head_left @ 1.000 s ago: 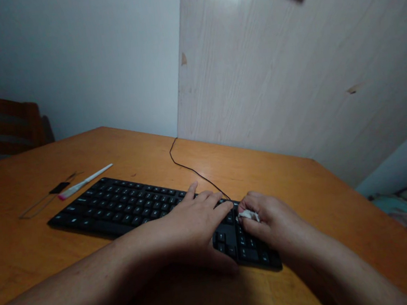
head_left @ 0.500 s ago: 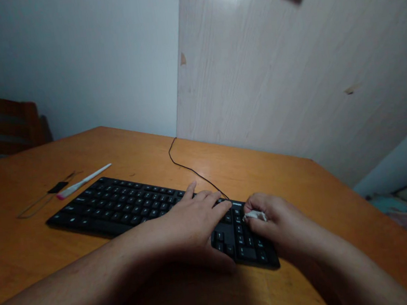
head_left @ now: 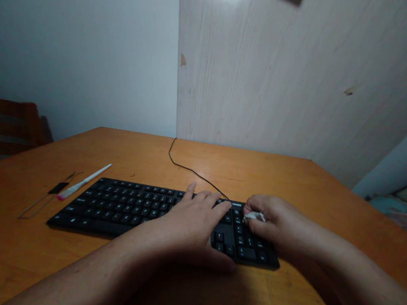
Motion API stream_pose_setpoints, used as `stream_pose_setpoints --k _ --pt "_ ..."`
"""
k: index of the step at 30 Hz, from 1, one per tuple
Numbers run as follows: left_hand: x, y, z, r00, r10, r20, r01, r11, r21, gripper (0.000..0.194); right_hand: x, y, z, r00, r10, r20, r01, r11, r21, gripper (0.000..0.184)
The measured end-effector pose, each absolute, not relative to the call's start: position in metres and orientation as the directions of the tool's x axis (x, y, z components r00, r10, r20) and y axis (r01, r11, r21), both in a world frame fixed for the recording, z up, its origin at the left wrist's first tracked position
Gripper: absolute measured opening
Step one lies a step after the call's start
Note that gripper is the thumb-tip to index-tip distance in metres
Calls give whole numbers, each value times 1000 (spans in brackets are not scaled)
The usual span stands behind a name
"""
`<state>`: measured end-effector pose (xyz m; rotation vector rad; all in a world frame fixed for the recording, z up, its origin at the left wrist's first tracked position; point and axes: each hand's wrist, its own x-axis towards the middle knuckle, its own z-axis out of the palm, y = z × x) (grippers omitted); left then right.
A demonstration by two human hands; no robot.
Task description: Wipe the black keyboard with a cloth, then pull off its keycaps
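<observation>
A black keyboard (head_left: 128,201) lies at a slant across the wooden table. My left hand (head_left: 196,221) rests over its right-middle part, fingers stretched out and thumb near the front edge, hiding some keys. At the number pad, my right hand (head_left: 272,218) is closed around a small crumpled white tissue or cloth (head_left: 256,216), pressed against the keys. Most of that white piece is hidden inside the fingers.
Left of the keyboard lie a white brush-like stick (head_left: 83,182) with a pink end and a thin wire loop with a black block (head_left: 58,188). The keyboard's cable (head_left: 194,172) runs to the wall. A wooden chair (head_left: 4,125) stands at far left.
My right hand has shifted very slightly with the white piece in it. My left hand and the keyboard stay in place.
</observation>
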<state>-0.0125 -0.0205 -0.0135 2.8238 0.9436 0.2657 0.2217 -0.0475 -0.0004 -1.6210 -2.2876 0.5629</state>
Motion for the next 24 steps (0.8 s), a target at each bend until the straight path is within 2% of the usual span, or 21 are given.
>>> stream_pose_setpoints --k 4,9,13,19,24 --pt "-13 -20 -14 788 604 119 575 -791 210 107 229 -45 1 -292 956 14 813 255 -524 8" --pt "-14 -19 -15 792 598 122 569 -796 207 107 243 -46 -1 -243 969 -43 768 165 -618 9" --pt "-15 -18 -16 789 603 122 573 -792 212 108 245 -48 -5 -289 953 -94 785 179 -593 6" --pt "-15 -19 -15 791 600 118 572 -795 204 108 241 -47 -4 -299 954 -32 824 242 -512 6" --pt "-15 -19 -14 793 600 109 572 -794 207 107 241 -48 -5 -316 948 -39 816 250 -521 5"
